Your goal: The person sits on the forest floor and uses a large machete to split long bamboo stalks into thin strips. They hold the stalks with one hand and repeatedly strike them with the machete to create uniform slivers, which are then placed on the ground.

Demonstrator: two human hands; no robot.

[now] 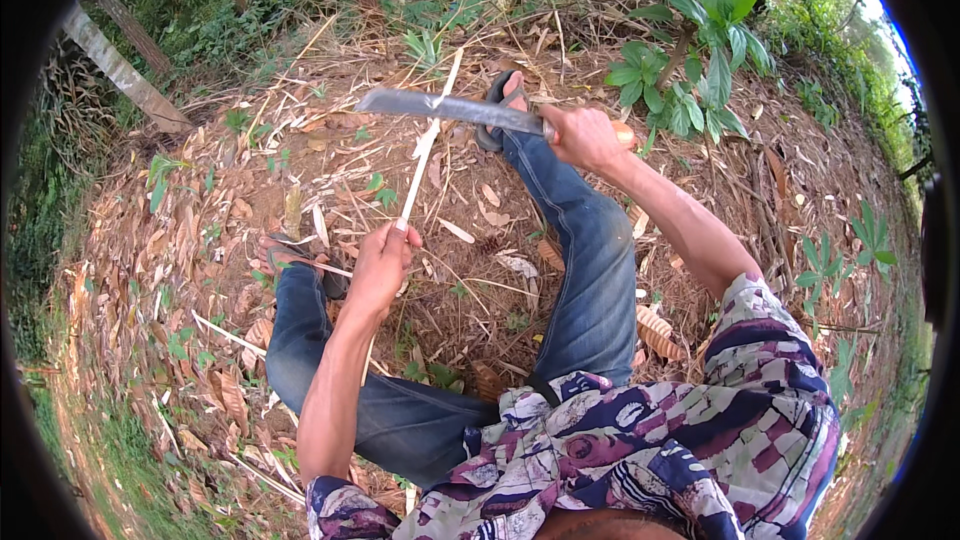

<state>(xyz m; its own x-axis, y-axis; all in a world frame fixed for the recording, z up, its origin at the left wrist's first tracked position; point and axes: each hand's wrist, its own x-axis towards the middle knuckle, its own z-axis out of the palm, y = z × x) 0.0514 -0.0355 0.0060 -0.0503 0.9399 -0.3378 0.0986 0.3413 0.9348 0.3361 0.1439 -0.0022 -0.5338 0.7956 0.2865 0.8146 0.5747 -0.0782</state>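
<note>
My right hand (587,137) is closed round the wooden handle of a machete (465,109), whose long grey blade points left. A pale, thin strip of split wood or bamboo (420,170) rises from my left hand (386,258), which grips it in a closed fist. The blade crosses the strip well above that fist; whether the two touch, I cannot tell. Part of the strip is hidden behind the blade and inside my fingers, and a thin end shows below my left wrist.
My jeans-clad legs (590,250) are spread apart, with a sandalled foot (507,105) near the blade. Dry leaves and several pale strips (232,334) litter the soil. A leafy green plant (690,50) stands beyond my right hand, and a trunk (125,70) at far left.
</note>
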